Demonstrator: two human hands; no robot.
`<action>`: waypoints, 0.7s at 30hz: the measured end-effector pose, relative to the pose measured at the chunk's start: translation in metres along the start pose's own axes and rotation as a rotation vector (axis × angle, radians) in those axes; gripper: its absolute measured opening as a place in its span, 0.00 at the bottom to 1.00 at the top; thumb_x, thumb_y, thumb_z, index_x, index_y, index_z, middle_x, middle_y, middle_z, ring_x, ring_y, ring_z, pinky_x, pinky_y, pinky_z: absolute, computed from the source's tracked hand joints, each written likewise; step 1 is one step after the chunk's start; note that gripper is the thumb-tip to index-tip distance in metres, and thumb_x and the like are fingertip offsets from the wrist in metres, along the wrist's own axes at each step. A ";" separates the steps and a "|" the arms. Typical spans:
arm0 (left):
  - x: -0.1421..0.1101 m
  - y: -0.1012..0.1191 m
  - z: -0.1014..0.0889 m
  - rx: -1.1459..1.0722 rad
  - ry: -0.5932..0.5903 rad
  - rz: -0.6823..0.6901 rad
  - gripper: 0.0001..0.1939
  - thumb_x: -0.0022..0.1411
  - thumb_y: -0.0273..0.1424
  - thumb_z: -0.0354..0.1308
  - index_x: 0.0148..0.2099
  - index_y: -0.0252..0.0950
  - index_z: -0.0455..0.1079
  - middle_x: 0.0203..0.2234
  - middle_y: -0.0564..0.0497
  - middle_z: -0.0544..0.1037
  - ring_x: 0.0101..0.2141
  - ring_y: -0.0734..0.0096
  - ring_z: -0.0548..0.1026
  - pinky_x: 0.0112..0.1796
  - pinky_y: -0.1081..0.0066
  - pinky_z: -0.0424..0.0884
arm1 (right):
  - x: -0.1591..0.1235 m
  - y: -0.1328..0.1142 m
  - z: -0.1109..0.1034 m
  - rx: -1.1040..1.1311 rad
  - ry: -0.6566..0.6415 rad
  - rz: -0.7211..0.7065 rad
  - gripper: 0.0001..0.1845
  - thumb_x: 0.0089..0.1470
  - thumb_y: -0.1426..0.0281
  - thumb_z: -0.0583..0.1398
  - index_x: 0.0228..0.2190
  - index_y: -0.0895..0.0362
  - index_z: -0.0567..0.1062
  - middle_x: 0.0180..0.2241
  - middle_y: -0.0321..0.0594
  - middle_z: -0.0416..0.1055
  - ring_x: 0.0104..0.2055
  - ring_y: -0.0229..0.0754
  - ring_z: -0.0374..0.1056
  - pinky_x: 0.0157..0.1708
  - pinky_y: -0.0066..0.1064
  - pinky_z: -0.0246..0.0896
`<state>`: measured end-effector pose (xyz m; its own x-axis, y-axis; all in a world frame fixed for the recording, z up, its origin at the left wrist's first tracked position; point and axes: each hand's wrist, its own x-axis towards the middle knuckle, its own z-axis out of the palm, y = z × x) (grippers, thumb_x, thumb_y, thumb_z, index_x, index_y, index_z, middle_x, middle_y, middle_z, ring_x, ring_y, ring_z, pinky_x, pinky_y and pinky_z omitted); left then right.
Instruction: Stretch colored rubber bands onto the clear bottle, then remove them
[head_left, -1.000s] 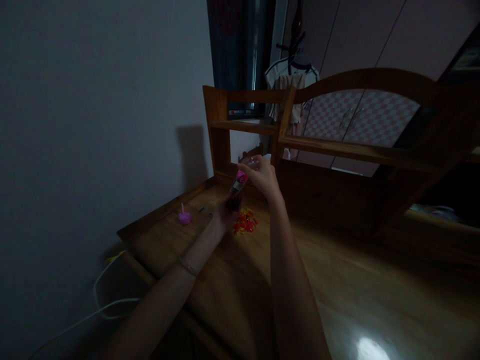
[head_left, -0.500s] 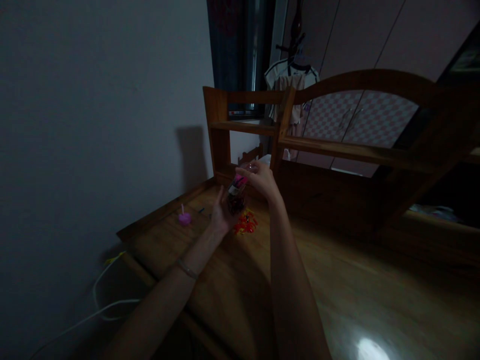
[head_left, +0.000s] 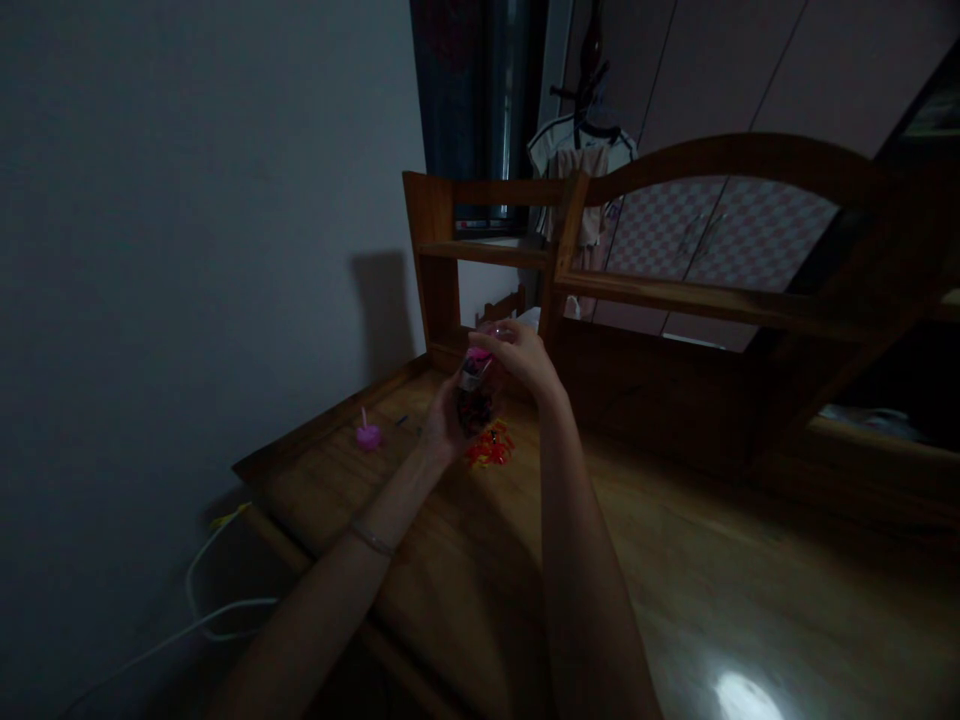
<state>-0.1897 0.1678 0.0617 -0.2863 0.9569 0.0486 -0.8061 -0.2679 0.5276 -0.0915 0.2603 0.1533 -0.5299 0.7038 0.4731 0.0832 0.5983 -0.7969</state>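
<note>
left hand [head_left: 444,425] nearest, cupped round clear container [head_left: 472,378], dark bits [head_left: 475,412] inside, leaning above desk [head_left: 637,530]; firm hold wanted, no crushing. red-yellow pile [head_left: 490,447] seemingly just below, inward from desk's back-left corner; worth keeping knuckles off it. right hand [head_left: 526,356] beyond, fingers gripping container's upper end, lid or wall unclear; small steady moves would limit spills.

Tabletop [head_left: 675,580] open rightward; container [head_left: 477,382] and shelf [head_left: 675,295] block ahead.

On the table [head_left: 675,560], pieces [head_left: 491,446] lay below the jar [head_left: 475,408], a trinket [head_left: 367,437] left of it; the shelf [head_left: 484,254] stood behind it.
</note>
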 end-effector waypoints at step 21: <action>0.016 -0.002 -0.018 -0.085 0.140 0.006 0.12 0.66 0.26 0.55 0.51 0.33 0.73 0.36 0.48 0.82 0.34 0.71 0.81 0.39 0.75 0.79 | -0.003 -0.002 -0.004 -0.080 0.112 -0.074 0.23 0.49 0.53 0.62 0.41 0.56 0.74 0.36 0.43 0.76 0.40 0.47 0.72 0.41 0.38 0.63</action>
<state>-0.2025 0.1816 0.0461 -0.3563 0.9317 -0.0705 -0.8431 -0.2881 0.4541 -0.0867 0.2581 0.1545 -0.4400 0.6926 0.5716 0.1167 0.6752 -0.7283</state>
